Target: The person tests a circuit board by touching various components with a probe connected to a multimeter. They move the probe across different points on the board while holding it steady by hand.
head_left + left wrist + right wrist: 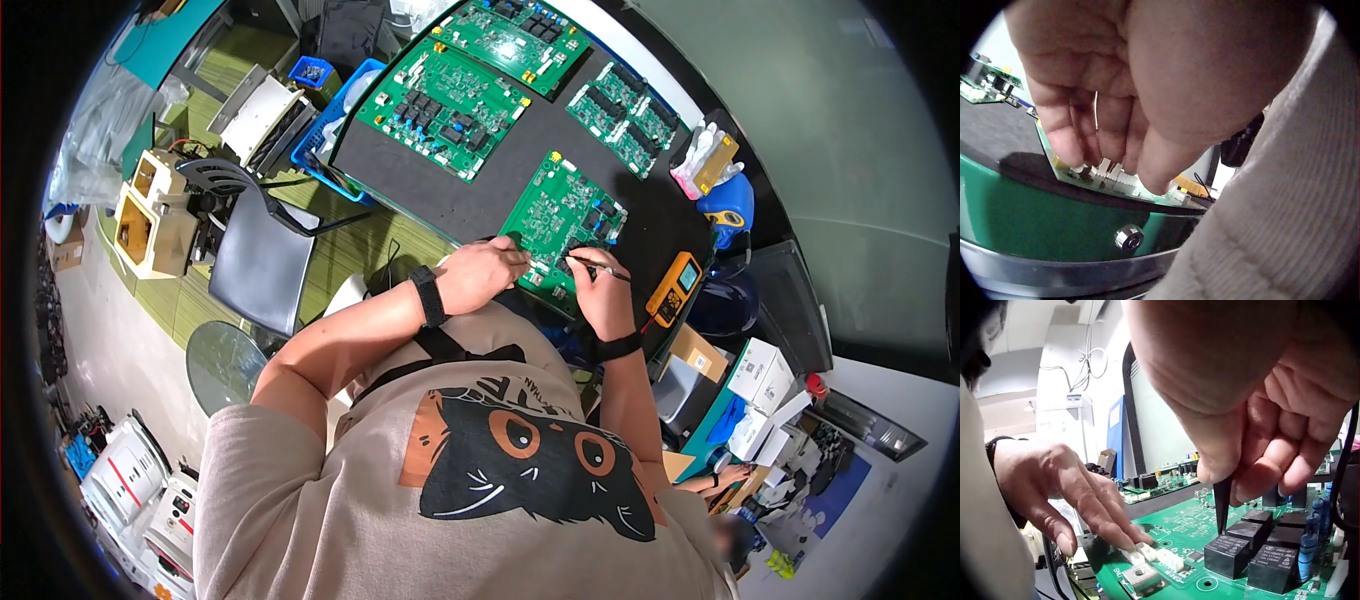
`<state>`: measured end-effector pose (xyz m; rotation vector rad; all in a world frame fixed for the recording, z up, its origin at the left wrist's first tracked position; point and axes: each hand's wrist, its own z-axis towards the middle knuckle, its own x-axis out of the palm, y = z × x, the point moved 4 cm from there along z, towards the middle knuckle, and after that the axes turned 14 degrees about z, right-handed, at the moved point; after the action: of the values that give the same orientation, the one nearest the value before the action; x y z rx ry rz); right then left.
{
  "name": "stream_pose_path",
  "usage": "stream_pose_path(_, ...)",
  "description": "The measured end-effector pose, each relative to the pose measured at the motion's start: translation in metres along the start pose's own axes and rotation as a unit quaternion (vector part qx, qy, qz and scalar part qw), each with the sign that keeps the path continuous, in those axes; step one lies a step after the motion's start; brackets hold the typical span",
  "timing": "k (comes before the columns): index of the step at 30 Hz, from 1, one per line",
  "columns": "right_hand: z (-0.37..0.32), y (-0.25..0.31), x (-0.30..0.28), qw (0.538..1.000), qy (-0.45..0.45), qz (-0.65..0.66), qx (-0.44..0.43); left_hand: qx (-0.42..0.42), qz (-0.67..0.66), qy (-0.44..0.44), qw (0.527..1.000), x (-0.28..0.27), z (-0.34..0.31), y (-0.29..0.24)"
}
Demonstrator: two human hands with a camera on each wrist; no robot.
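A green circuit board (545, 215) lies at the table's near edge. The left hand (480, 277) reaches over its left edge; in the right wrist view that hand (1069, 490) has its fingers extended, fingertips on white connectors (1170, 559). The left wrist view shows the same hand (1129, 81) over the connectors (1116, 179). Pinched between thumb and fingers of the right hand (606, 300) is a slim dark pointed tool (600, 266). Seen close, the right hand (1254, 394) holds the tool (1222, 503) downward, its tip at a black relay (1225, 555) among several relays.
More green boards (445, 108) lie across the dark table mat (400, 180). To the right are an orange meter (677, 288), a blue device (730, 208) and white gloves (692, 170). A blue basket (318, 150) and a chair (262, 258) stand left of the table.
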<state>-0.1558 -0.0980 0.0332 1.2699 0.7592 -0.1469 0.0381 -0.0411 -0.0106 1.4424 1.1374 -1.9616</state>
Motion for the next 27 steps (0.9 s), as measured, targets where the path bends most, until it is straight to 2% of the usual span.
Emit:
stream_pose_path(3,0.0008,-0.0027,-0.0013,0.999,0.003,0.009,0.031,0.001,0.002,-0.003,1.000,0.0011,-0.0001,0.0001)
stream_pose_path(8,0.0019,-0.0008,-0.0002,1.000,0.008,-0.012,-0.009,-0.001,0.002,0.000,1.000,-0.0010,-0.0001,-0.0003)
stream_pose_path(15,0.0045,-0.0018,-0.0011,1.000,0.015,-0.004,-0.001,0.010,0.015,-0.005,1.000,-0.0002,-0.0007,-0.0002)
stream_pose_path(20,0.0083,0.0024,0.0050,0.998,0.024,-0.032,-0.044,0.010,0.014,-0.007,1.000,0.0020,-0.0007,0.0000)
stream_pose_path(27,0.0086,0.0017,0.0065,0.998,0.023,-0.042,-0.045,0.002,0.005,0.003,1.000,0.0001,-0.0003,-0.0004)
